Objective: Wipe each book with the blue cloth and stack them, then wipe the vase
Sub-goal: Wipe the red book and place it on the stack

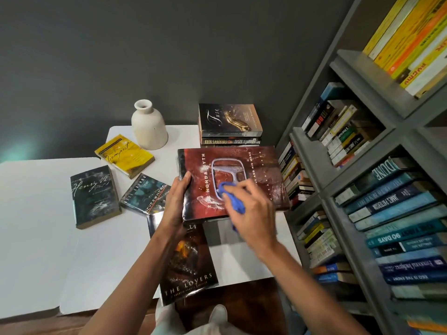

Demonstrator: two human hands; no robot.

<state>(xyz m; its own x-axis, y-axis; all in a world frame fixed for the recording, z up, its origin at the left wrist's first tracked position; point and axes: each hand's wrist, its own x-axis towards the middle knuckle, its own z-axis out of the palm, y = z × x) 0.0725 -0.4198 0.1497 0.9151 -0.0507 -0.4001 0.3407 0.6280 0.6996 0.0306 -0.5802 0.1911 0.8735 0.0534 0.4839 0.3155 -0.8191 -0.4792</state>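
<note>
blue cloth (pixel 229 195) — mostly hidden under right hand (pixel 252 215) | red book (pixel 256 170) title part-covered

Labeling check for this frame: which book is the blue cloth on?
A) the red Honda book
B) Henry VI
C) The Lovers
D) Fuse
A: the right hand holds the blue cloth against the cover of the red Honda book, while the left hand grips the book's edge.

1 head-worn wide-angle view, facing forward and down, close over white table (pixel 36 213)
</note>
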